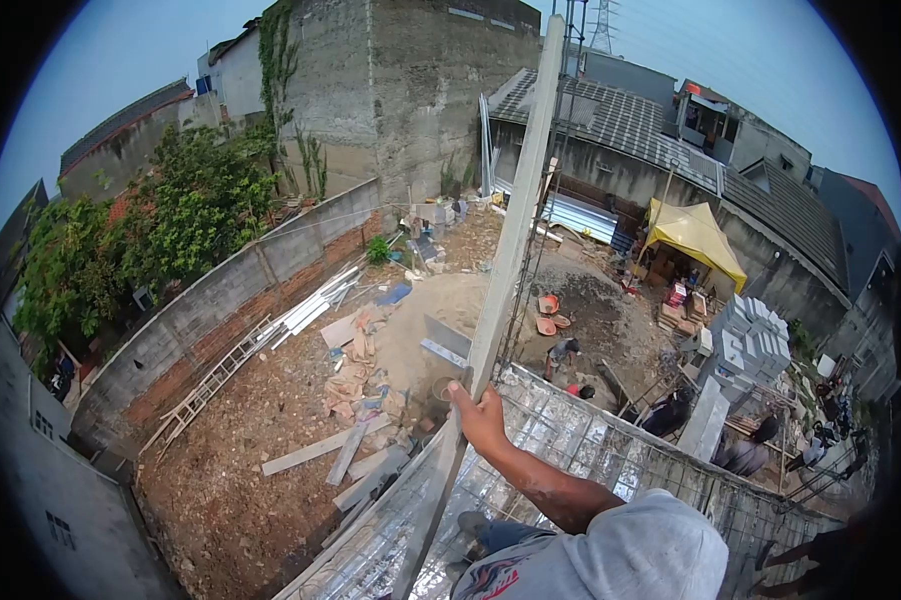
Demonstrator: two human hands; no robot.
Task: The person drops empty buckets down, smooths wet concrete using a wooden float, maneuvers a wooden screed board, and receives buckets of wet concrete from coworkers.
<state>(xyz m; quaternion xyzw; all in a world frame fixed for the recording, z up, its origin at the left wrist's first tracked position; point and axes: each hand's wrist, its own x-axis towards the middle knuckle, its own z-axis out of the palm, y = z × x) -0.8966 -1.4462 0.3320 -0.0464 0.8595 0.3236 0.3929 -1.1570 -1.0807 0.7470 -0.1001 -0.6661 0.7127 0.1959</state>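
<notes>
Daylight, blue sky (pixel 150 60). We look down on bare brown ground (pixel 230 510). At left, a low grey wall (pixel 195 318), leafy trees (pixel 150 225) beyond. Behind, we note a tall, stained building (pixel 320 75); rightward, a tiled roof (pixel 610 112).

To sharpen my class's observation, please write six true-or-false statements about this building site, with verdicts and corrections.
1. The right hand grips a long pale beam. True.
2. The beam lies flat on the ground. False: it is held steeply slanted.
3. Stacked grey blocks stand near a yellow canopy. True.
4. The blocks are scattered singly. False: they are piled together.
5. Leafy trees rise behind the boundary wall. True.
6. In the picture, the canopy is left of the trees. False: it is right of them.
</notes>
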